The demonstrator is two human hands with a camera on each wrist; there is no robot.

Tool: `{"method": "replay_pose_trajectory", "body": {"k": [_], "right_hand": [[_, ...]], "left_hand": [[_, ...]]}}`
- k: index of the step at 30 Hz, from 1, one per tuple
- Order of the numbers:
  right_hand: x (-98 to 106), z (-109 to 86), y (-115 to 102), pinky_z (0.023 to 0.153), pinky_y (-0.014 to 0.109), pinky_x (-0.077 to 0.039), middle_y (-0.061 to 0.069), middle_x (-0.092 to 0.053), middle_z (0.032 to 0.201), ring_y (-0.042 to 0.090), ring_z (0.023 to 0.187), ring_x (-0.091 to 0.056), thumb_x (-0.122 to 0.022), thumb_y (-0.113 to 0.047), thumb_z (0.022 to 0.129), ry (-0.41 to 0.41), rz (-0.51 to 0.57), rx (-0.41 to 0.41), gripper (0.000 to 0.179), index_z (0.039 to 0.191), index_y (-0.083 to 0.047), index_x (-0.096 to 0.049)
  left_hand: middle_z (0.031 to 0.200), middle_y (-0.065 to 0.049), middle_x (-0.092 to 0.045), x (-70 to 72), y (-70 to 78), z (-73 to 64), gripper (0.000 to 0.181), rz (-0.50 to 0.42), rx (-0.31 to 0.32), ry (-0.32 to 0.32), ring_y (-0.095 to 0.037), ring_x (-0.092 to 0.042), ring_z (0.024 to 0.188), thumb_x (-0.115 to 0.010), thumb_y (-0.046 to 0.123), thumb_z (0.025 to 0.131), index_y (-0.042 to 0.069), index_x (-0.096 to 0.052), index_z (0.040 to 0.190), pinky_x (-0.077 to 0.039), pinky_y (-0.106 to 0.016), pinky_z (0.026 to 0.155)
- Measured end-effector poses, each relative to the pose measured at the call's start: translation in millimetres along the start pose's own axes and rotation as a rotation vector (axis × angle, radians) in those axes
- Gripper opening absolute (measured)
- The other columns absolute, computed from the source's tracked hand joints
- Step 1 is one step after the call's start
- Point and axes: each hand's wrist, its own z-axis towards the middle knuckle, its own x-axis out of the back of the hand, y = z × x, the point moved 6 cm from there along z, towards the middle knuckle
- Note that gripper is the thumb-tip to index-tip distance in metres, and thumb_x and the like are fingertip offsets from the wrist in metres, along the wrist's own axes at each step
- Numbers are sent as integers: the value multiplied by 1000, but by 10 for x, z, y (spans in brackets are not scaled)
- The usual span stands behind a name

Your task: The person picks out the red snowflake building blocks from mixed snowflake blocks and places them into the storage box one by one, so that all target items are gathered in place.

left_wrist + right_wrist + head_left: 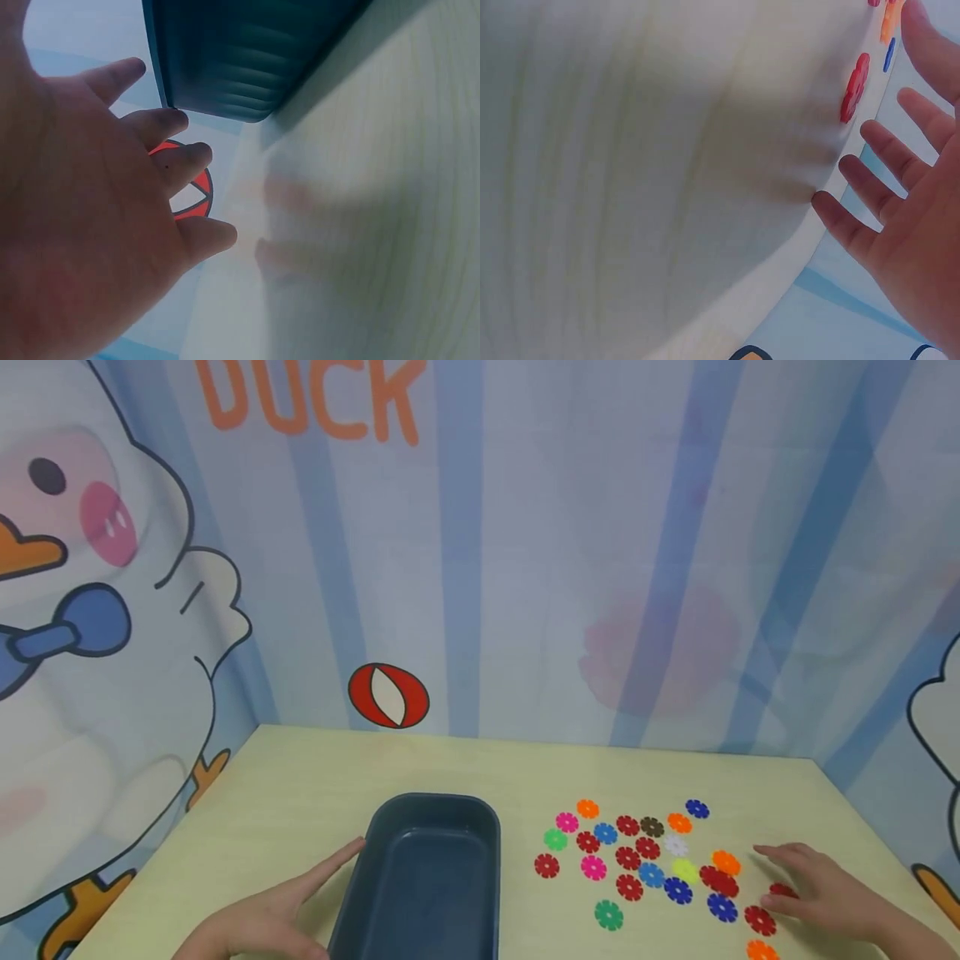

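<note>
A dark blue rectangular tray stands on the table, its inside bare. My left hand is at the tray's left side, fingers spread, with the index fingertip right at the rim; in the left wrist view the tray lies beyond the fingertips. To the right, several flat, notched plastic discs lie scattered, among them a green disc, a white disc and a dark blue disc. My right hand hovers at their right edge, fingers loosely spread and holding nothing, partly covering a red disc.
The pale wooden table ends at a printed cloth backdrop behind and on both sides. An orange disc lies at the lower frame edge. The red and white ball is only printed on the cloth.
</note>
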Motion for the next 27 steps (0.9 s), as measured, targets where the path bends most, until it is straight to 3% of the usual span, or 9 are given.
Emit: {"method": "replay_pose_trajectory", "body": {"k": [5, 10, 14, 17, 21, 25, 27], "right_hand": [[-5, 8, 94, 75, 46, -50, 13, -57, 108, 26, 94, -51, -75, -33, 82, -36, 3, -37, 59, 125, 3, -59], [-27, -8, 196, 77, 47, -49, 10, -55, 105, 26, 94, -50, -74, -31, 83, -70, 56, -79, 52, 122, 1, -62], [-47, -25, 250, 75, 38, -48, 7, -53, 102, 22, 91, -49, -74, -31, 83, -80, 83, -106, 47, 118, 0, -65], [-43, -30, 264, 71, 30, -46, 6, -53, 102, 20, 89, -48, -75, -30, 82, -71, 81, -113, 45, 115, -1, -68], [-18, -13, 248, 73, 33, -46, 7, -54, 103, 21, 89, -49, -74, -31, 82, -63, 102, -126, 43, 113, -2, -69], [0, -5, 226, 74, 35, -45, 7, -54, 104, 21, 89, -49, -74, -31, 83, -69, 139, -145, 41, 112, -2, -69], [2, -7, 227, 71, 32, -45, 6, -55, 103, 20, 87, -47, -74, -31, 83, -72, 157, -157, 40, 111, -2, -69]], "left_hand": [[161, -9, 0, 9, 7, 29, 102, -4, -25, -16, 20, -13, 130, -78, 27, 81, 38, -8, 154, -15, -63, 106], [161, -11, 4, -7, -10, 49, 104, -25, -31, -53, 21, -13, 127, -78, 29, 81, 37, -6, 155, -16, -64, 106], [161, -11, 6, -11, -43, 64, 105, -33, -4, -70, 20, -11, 128, -78, 34, 80, 39, -4, 154, -16, -64, 106], [161, -11, 7, -10, -68, 76, 106, -32, 13, -61, 0, -4, 140, -79, 32, 80, 38, -3, 154, -16, -64, 106], [160, -17, 12, -52, -121, 66, 105, -183, 83, -67, -36, 1, 143, -78, 22, 82, 36, -4, 155, -26, -59, 107], [158, -21, 15, -95, -150, 55, 105, -317, 136, -61, -44, 0, 139, -76, 10, 82, 33, -5, 155, -38, -50, 103], [158, -22, 15, -101, -153, 59, 106, -322, 148, -49, -45, -1, 139, -77, 8, 81, 32, -5, 156, -40, -48, 102]]}}
